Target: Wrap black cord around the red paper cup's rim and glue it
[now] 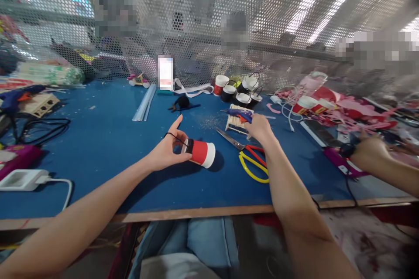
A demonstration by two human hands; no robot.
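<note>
My left hand (pixel 168 150) holds a red and white paper cup (pixel 201 153) lying on its side on the blue table (pixel 108 139). A thin black cord loops over its fingers at the cup's black end. My right hand (pixel 260 127) reaches forward and closes on the blue glue gun (pixel 240 114), which rests on a small wooden stick rack (pixel 236 123). Scissors with red and yellow handles (pixel 250 160) lie open just right of the cup, beside my right wrist.
Finished cups with black handles (pixel 240 89) stand at the back by a perforated metal screen. Clear glue sticks (pixel 144 103), another blue glue gun (pixel 15 98), cables and a white charger (pixel 22 179) lie left. Another person's hand (pixel 369 153) works at the right among pink scraps.
</note>
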